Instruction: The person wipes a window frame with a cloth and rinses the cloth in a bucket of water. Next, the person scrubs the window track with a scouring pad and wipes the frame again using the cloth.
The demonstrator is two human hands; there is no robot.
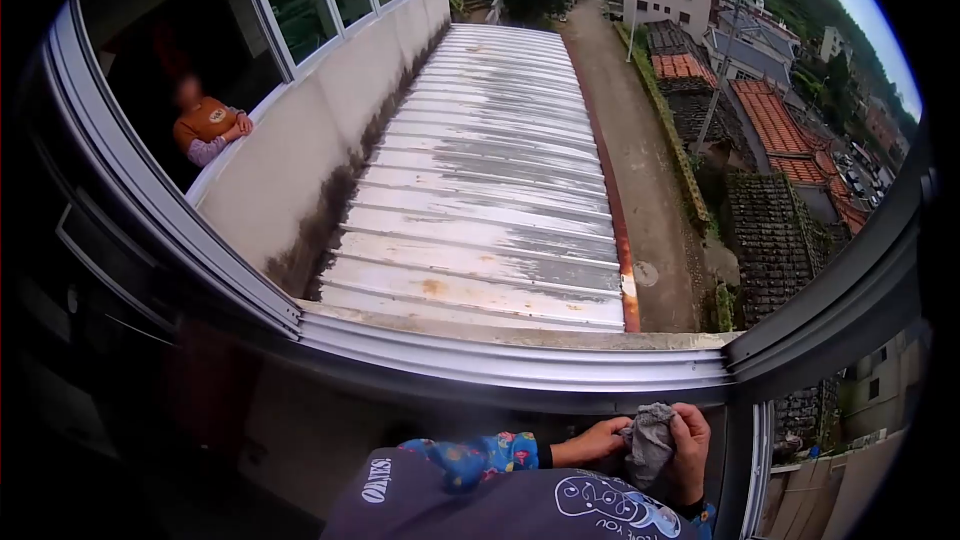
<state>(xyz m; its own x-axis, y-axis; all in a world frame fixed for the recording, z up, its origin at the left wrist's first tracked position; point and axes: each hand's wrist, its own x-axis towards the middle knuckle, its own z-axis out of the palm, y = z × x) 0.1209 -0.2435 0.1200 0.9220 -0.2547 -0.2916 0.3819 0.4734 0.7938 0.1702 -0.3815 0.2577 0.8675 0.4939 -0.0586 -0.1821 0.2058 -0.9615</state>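
Note:
A crumpled grey cloth (651, 445) is bunched up between my two hands, low in the view and just inside the window sill. My left hand (598, 442) grips its left edge, the fingertips partly tucked behind the folds. On the other side, my right hand (690, 448) pinches the cloth near its top with thumb and fingers. Patterned blue sleeves and a dark printed apron (480, 500) cover my arms and front. Right ahead of the hands runs the metal window track (520, 365).
The window frame (840, 290) rises at the right. Outside lies a ribbed metal roof (480, 190), with a lane (640, 140) and tiled houses beyond it. At the left, another person (208, 125) leans at a neighbouring window above a stained wall (300, 160).

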